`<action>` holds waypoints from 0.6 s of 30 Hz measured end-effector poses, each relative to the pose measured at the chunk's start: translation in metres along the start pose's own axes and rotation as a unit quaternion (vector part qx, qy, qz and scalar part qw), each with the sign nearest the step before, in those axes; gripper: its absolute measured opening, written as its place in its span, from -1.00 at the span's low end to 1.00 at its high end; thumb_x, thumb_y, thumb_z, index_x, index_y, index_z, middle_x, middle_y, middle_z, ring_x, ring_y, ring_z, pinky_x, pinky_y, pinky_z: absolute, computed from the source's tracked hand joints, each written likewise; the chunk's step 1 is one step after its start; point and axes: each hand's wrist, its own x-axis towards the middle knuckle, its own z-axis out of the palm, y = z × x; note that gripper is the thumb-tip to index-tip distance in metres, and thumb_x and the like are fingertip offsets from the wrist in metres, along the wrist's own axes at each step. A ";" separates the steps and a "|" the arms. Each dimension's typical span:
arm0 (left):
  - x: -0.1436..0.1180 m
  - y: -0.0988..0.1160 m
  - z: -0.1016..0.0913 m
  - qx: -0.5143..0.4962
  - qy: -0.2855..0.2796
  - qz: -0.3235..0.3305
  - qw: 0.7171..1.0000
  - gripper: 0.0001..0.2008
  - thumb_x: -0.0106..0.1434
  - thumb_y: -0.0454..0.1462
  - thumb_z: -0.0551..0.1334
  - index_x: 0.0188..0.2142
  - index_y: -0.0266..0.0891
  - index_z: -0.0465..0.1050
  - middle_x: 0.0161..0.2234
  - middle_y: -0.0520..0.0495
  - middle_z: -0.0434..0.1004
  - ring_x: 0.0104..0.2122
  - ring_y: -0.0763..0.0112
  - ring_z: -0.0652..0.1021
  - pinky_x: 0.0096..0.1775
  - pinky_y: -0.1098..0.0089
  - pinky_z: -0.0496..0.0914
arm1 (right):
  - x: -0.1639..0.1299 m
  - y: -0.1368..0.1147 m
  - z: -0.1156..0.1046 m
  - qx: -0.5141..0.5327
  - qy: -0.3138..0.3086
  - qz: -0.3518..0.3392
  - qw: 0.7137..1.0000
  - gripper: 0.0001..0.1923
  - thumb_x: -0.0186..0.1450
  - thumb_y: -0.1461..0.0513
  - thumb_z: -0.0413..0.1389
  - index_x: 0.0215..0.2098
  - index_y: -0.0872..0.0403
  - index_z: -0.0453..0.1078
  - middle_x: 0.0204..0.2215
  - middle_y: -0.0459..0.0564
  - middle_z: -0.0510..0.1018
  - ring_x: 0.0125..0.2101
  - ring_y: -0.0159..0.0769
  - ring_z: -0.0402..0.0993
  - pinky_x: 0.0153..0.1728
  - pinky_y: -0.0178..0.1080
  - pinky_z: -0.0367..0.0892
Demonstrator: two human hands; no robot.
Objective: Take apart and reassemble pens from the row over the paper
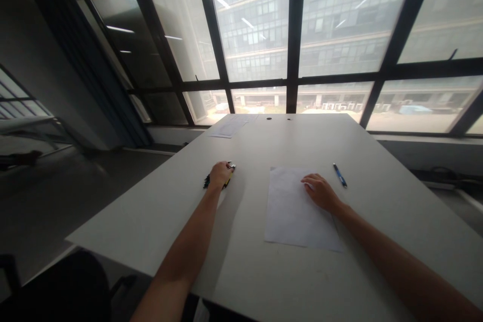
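Left hand (221, 173) curling over a small bunch of pens (228, 177) just left of frame centre, fingers closing together around them, dark tips poking out at the lower left of the fist and metallic ends glinting at the upper right. Bunch lying with its long axis running diagonally, lower left to upper right; a flash of yellow showing among the barrels. Exact number of pens impossible to tell.

Right hand (320, 191) resting flat, palm down, on the upper right part of a sheet of paper (292, 214), fingers lying loosely spread and pointing toward the left of the frame, gripping nothing, only pressing on the sheet.

Sheet lying thin, white and rectangular, right of centre, long axis running near to far, near edge sitting slightly askew on the table (264, 282). Tabletop looking smooth, matte and pale, with straight edges narrowing toward the window.

A blue pen (339, 175) lying alone just beyond and to the right of the right hand, apart from it, slim and straight, pointing diagonally from upper left to lower right.

More papers (232, 125) lying flat at the far left corner of the table, near the dark-framed window (294, 35) filling the upper frame.
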 end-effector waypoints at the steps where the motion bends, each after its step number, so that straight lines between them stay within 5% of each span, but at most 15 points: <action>1: 0.000 0.000 0.001 0.002 0.001 0.001 1.000 -0.77 0.14 -0.16 0.30 -0.23 -0.21 0.56 -0.18 -0.19 0.61 -0.17 0.21 0.56 -0.16 0.39 0.36 | 0.000 0.000 0.000 0.002 0.001 0.000 1.000 -0.74 0.27 0.37 0.02 -0.18 0.08 0.52 -0.20 0.06 0.57 -0.14 -0.17 0.44 -0.01 -0.10 0.33; 18: -0.002 0.010 0.000 0.027 -0.008 -0.001 1.000 -0.81 0.17 -0.26 0.21 -0.29 -0.24 0.59 -0.23 -0.23 0.63 -0.20 0.21 0.59 -0.18 0.41 0.39 | 0.001 -0.002 0.001 0.026 0.016 0.008 0.999 -0.75 0.26 0.37 0.03 -0.22 0.05 0.52 -0.20 0.05 0.56 -0.13 -0.17 0.43 -0.02 -0.10 0.35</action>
